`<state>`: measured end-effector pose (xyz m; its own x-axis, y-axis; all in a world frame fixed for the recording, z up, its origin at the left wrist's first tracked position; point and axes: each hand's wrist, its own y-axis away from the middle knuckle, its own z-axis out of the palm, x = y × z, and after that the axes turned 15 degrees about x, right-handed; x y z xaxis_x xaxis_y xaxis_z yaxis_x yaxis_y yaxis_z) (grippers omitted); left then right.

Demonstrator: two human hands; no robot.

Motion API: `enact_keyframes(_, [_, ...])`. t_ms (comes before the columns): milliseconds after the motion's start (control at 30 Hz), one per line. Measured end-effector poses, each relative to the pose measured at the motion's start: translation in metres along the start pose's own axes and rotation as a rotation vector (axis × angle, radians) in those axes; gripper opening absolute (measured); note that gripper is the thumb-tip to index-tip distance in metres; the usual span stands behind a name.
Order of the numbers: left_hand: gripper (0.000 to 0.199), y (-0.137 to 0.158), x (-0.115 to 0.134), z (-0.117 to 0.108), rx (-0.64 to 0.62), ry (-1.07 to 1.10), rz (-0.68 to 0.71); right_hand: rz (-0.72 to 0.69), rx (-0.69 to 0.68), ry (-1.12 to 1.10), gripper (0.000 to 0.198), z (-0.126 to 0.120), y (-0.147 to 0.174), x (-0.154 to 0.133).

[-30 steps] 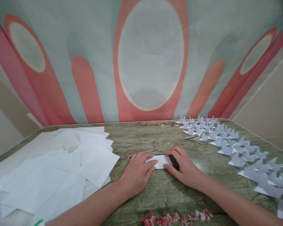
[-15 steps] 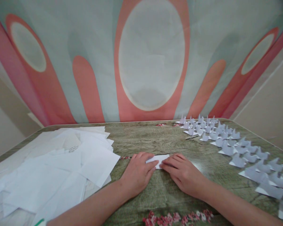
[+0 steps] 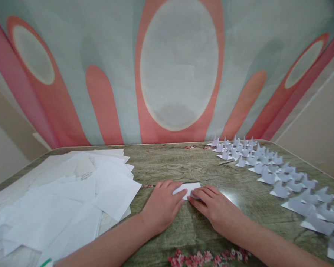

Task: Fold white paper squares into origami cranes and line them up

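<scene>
A small folded sheet of white paper [image 3: 187, 189] lies flat on the table between my two hands. My left hand [image 3: 164, 203] holds down its left end, fingers along the far side and thumb at the near edge. At the right end, my right hand [image 3: 210, 202] grips the paper with thumb and fingertips close to the near edge. Part of the paper is hidden under the fingers of both hands.
Loose white paper sheets [image 3: 64, 200] are heaped on the left. Rows of folded white paper figures [image 3: 281, 189] stand along the right side. The wood-patterned table [image 3: 167, 163] meets a patterned backdrop [image 3: 122, 92] at its far edge.
The fingers of my right hand have shifted slightly at the paper's right end, and the hand sits a little lower. My left hand has stayed almost still.
</scene>
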<state>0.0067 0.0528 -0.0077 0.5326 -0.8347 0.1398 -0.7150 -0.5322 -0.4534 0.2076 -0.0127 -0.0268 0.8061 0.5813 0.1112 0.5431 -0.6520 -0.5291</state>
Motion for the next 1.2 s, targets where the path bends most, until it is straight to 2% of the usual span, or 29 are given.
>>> enact_keyframes(267, [0.035, 0.009, 0.017, -0.001, 0.015, -0.135, 0.125, 0.016, -0.020, 0.005, 0.035, -0.002, -0.001, 0.000])
enact_keyframes(533, [0.041, 0.011, 0.017, 0.003, 0.016, -0.154, 0.138, 0.043, -0.046, 0.003, 0.034, -0.005, -0.004, -0.003])
enact_keyframes(933, [0.041, 0.008, 0.018, 0.000, -0.031, -0.142, 0.133, 0.067, -0.014, 0.033, 0.026, -0.008, -0.007, -0.008])
enact_keyframes(1200, [0.041, 0.008, 0.018, -0.001, -0.031, -0.141, 0.140, 0.112, -0.099, 0.170, 0.013, -0.016, -0.004, -0.009])
